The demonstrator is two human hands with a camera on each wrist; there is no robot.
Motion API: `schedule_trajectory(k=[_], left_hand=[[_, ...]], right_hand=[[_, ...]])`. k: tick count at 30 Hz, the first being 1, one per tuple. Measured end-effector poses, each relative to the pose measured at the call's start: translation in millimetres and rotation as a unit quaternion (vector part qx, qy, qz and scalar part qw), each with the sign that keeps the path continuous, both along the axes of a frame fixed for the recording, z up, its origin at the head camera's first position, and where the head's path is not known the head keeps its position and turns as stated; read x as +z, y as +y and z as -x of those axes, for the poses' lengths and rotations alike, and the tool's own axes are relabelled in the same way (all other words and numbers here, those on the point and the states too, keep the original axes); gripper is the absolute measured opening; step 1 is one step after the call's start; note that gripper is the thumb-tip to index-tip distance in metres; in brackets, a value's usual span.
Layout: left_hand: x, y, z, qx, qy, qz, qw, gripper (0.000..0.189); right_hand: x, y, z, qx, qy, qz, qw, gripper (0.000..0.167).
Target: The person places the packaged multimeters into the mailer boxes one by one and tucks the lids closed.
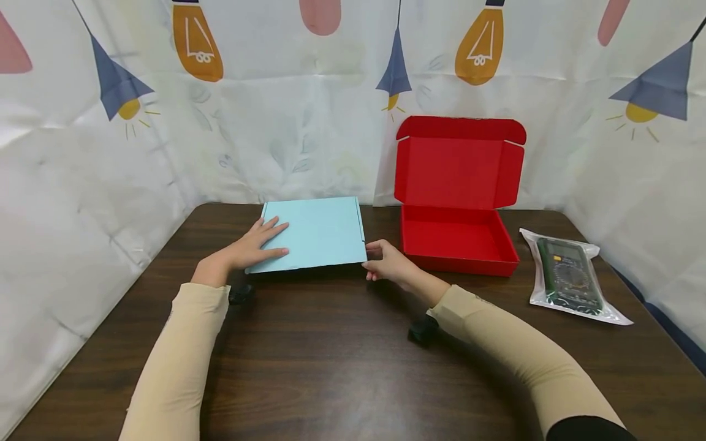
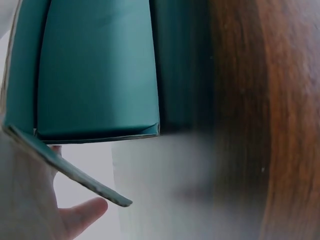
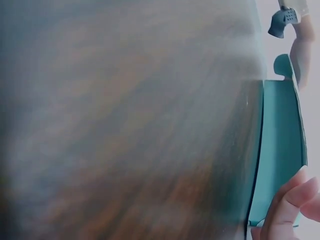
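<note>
A light-blue cardboard box (image 1: 322, 229) lies at the back of the table, its lid lowered over it. My left hand (image 1: 256, 245) rests on the lid's left side with fingers spread. At the right front corner, my right hand (image 1: 390, 263) pinches the lid's edge between thumb and fingers. In the left wrist view, the lid's front flap (image 2: 20, 80) stands out from the box front (image 2: 100, 75), and a small side ear juts at an angle. The right wrist view has the fingers (image 3: 285, 210) curled at the near end of this flap, with a rounded ear (image 3: 282, 65) at its far end.
To the right stands a red cardboard box (image 1: 458, 263) with its lid raised. A multimeter (image 1: 570, 275) in a clear plastic bag lies near the table's right edge. A patterned white curtain (image 1: 320, 141) hangs behind the dark wooden table (image 1: 331, 355).
</note>
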State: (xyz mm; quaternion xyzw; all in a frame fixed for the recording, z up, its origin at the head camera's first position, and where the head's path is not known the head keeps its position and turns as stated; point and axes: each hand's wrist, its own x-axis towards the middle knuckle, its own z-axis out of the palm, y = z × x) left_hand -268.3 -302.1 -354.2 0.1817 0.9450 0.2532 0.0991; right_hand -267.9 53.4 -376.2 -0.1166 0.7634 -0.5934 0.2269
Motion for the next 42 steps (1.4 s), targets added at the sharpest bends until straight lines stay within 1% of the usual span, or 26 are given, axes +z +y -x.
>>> schedule_trajectory(k=[3,8,14,21,25,33,37,42], left_hand=[[1.8,-2.0,-1.3,0.008,-0.001,0.0,1.0,0.079],[2.9,-2.7,-3.2,0.009,-0.004,-0.002,0.9999,0.079],[2.3,-2.8,-5.1,0.009,-0.005,-0.005,0.9999,0.08],[1.5,-4.0,-5.4,0.006,-0.001,-0.014,0.9999,0.083],[0.6,-4.0,-5.6,0.006,-0.002,-0.017,0.9998,0.082],[-1.9,-5.0,-3.7,0.008,0.003,-0.014,0.9999,0.081],[-2.3,-4.4,-3.6,0.007,0.003,-0.019,0.9998,0.082],[-2.3,-4.2,-4.4,0.011,0.0,-0.019,0.9998,0.081]], right_hand=[[1.6,-4.3,3.5,-0.002,-0.012,0.009,0.9999,0.05],[2.3,-5.5,6.3,-0.005,-0.022,0.006,0.9997,0.049],[2.8,-2.9,4.4,-0.005,-0.032,0.008,0.9995,0.05],[1.8,-3.7,2.3,-0.01,-0.05,0.022,0.9984,0.049],[2.0,-3.5,2.7,-0.008,-0.04,0.012,0.9991,0.048],[0.6,1.0,6.6,0.011,-0.002,-0.029,0.9995,0.046],[0.4,2.3,6.2,0.012,0.011,-0.032,0.9993,0.045],[0.8,2.7,7.2,0.012,0.014,-0.03,0.9994,0.044]])
